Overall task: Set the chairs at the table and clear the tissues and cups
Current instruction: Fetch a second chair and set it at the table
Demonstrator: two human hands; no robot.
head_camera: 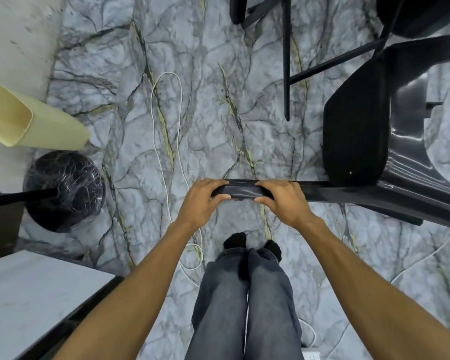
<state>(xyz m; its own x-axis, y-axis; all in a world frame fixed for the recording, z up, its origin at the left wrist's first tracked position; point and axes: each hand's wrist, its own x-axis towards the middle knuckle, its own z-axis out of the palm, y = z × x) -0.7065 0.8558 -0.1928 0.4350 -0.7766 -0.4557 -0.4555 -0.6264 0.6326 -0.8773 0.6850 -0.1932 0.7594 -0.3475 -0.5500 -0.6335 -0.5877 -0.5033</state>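
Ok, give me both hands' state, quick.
Left hand: grips the black chair's backrest.
Right hand: grips the same backrest.

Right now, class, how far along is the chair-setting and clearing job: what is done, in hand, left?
Done: nothing; no chair stands at the table corner. In hand: the left hand and right hand grip the backrest of the black chair. Left: placing it, then the second black chair beyond; no tissues or cups are in view.

chair (353, 141) cut by right edge | table (24, 294) cut by left edge | bin (50, 126) clipped at left
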